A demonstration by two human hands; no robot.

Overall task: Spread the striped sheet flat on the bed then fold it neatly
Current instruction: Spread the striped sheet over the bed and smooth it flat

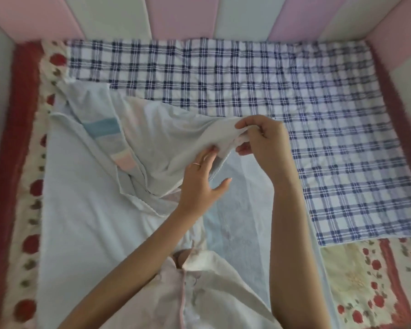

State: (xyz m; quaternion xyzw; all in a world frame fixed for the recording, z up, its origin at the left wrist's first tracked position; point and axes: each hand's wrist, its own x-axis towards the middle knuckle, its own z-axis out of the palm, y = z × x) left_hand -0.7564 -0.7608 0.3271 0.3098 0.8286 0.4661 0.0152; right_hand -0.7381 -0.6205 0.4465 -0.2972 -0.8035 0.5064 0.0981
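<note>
Your right hand [263, 138] is pinching the sheet [81, 210] and your loose left hand [199, 186] is touching it, so be pulling it flat.

pale blue thin cloth sheet with blue, grey and pink stripes [81, 210] is half spread toward 7 o'clock, flap flipped over at 9 o'clock, one edge lifted near centre

Thin ring [196, 164] on left hand [201, 186]

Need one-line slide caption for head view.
Right hand pinches a lifted fold of the striped sheet while the left hand touches its edge, plaid cloth behind.
</note>
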